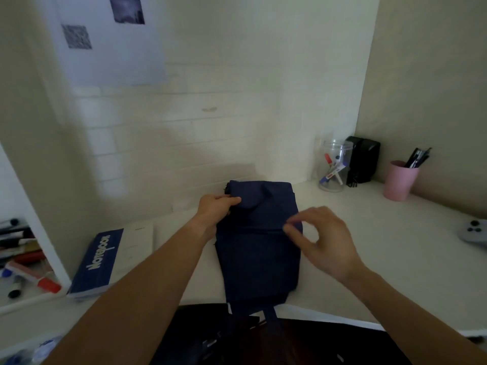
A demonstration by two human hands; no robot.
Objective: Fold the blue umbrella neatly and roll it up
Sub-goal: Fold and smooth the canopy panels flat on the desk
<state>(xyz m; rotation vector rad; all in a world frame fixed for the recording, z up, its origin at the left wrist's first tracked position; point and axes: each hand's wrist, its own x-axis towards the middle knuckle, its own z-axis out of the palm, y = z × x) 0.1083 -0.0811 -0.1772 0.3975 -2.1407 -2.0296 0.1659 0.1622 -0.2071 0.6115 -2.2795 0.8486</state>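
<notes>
Head view: umbrella [259,241] (left-edge grip) mid-desk [395,272]

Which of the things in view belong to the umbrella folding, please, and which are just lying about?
In use: blue umbrella, left hand, right hand.
Lying about: notebook, clear jar, pink cup, black box, game controller.

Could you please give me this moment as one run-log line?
left hand grips blue umbrella far edge | right hand pinches right edge | umbrella flat on desk, not rolled
</notes>
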